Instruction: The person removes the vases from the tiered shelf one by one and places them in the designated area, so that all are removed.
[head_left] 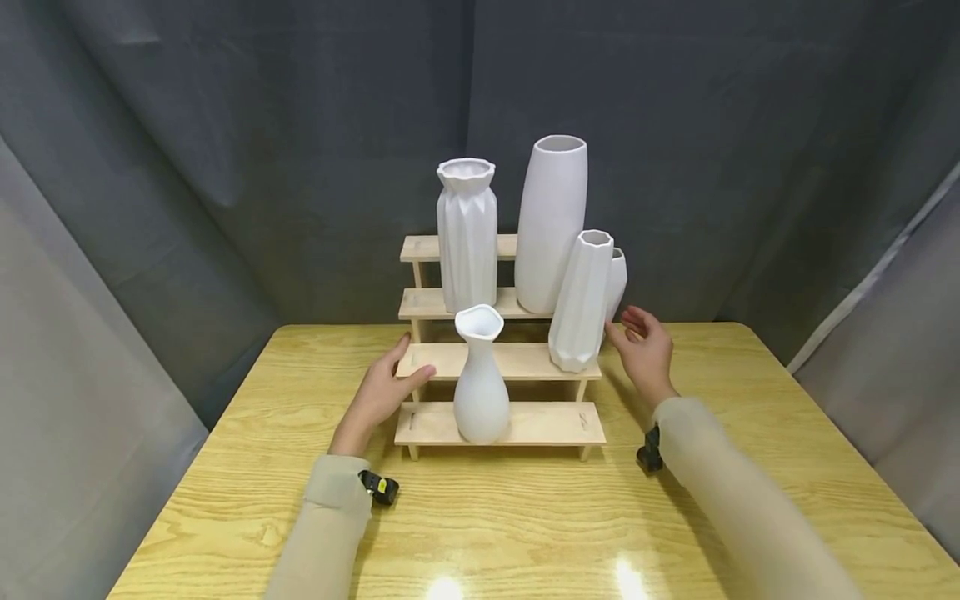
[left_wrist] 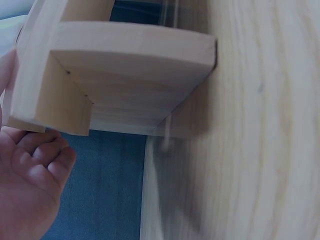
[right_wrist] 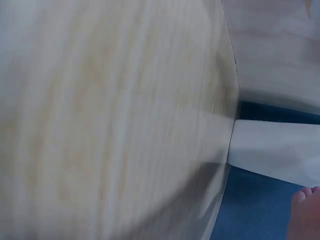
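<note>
A four-step wooden display stand (head_left: 536, 425) carries several white vases. My left hand (head_left: 378, 392) holds the left end of its second step from the front, thumb on top; in the left wrist view, the fingers (left_wrist: 55, 155) curl under the wood. My right hand (head_left: 645, 350) is beside a partly hidden white vase (head_left: 617, 283) at the stand's right, fingers loosely bent. In the right wrist view, that vase (right_wrist: 272, 147) reaches down to the table, and the fingertips lie against or very near its side. A faceted tapering vase (head_left: 579, 317) stands in front of it.
A narrow-necked vase (head_left: 482, 400) stands on the lowest step. Higher up are a pleated vase (head_left: 468, 242) with a flared rim and a tall smooth vase (head_left: 551, 225). The stand is on a wood-grain table (head_left: 480, 525), with a dark curtain (head_left: 300, 167) behind.
</note>
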